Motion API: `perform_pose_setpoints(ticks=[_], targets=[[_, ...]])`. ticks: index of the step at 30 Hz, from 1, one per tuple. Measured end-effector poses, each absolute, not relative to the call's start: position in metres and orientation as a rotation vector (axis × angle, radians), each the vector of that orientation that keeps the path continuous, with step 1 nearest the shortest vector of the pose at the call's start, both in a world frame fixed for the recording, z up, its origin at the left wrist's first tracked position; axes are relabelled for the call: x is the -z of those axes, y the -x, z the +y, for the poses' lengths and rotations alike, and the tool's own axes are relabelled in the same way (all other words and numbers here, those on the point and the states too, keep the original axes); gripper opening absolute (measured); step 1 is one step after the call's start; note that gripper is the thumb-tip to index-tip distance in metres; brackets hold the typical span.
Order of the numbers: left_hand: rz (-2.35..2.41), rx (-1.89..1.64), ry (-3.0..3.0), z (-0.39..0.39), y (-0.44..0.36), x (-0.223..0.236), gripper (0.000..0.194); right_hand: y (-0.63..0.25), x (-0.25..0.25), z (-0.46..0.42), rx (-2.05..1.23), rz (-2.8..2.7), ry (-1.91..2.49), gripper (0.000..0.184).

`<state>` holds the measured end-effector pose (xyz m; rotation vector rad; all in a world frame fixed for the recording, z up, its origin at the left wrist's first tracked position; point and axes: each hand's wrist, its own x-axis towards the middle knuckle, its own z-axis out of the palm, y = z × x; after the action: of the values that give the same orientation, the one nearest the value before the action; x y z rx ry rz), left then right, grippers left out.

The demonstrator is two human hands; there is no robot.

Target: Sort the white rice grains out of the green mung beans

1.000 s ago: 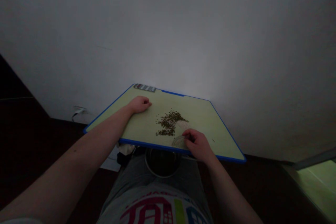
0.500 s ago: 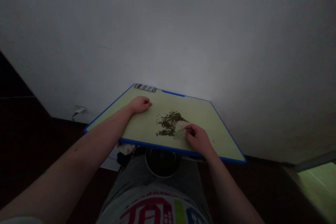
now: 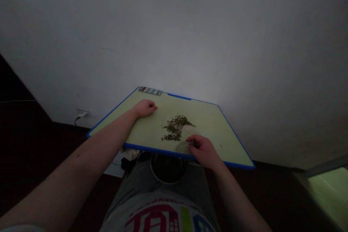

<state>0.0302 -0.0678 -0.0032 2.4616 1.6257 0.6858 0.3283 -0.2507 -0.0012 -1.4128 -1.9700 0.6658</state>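
Note:
A yellow board with a blue rim (image 3: 152,130) lies in front of me. On it is a scattered heap of small dark greenish-brown grains (image 3: 176,125), with a pale patch of something (image 3: 189,129) at its right side, too dim to name. My right hand (image 3: 202,149) pinches a clear piece with a curved edge (image 3: 181,146) between thumb and fingers, low over the board's near edge. Its exact kind does not show. My left hand (image 3: 146,108) rests on the board left of the heap, fingers curled closed; nothing shows in it.
A phone with a lit screen (image 3: 150,91) lies at the board's far left corner. Below the near edge, a round metal bowl (image 3: 168,169) sits between my legs. A wall (image 3: 174,36) rises behind the board. A plugged-in cord (image 3: 81,115) is at left.
My right hand has drawn the clear piece back toward the board's near edge, away from the heap, uncovering more of the pale patch. My left hand stays in place.

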Motion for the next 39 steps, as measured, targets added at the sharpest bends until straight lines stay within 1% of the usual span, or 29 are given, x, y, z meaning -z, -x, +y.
perform_pose_setpoints(ticks=[3, 8, 13, 39], targets=[[1.627, -0.695, -2.447, -0.069, -0.03, 0.003, 0.034, -0.334, 0.004, -0.25, -0.671, -1.914, 1.415, 0.022], [1.612, -0.703, -2.455, -0.069, -0.03, 0.002, 0.034, -0.346, 0.007, -0.239, -0.515, -1.82, 1.532, 0.022], [1.598, -0.709, -2.457, -0.069, -0.03, 0.003, 0.034, -0.346, 0.011, -0.224, -0.421, -1.827, 1.54, 0.022], [1.591, -0.698, -2.441, -0.07, -0.03, 0.001, 0.034, -0.324, -0.001, -0.239, -0.545, -1.997, 1.417, 0.021]])
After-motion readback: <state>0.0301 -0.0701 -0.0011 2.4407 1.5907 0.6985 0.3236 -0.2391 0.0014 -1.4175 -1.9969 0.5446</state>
